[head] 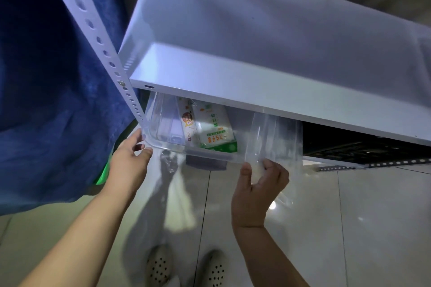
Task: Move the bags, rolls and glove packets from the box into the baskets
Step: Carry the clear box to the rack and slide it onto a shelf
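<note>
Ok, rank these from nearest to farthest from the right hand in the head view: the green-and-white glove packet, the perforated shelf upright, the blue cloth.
1. Green-and-white glove packet: inside the clear box, up and left of the right hand.
2. Perforated shelf upright: farther left, past the box's left corner.
3. Blue cloth: far left, beyond the upright.

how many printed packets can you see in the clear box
2: a red-printed packet on the left and a green-printed packet touching its right side. The shelf may hide more.
</note>
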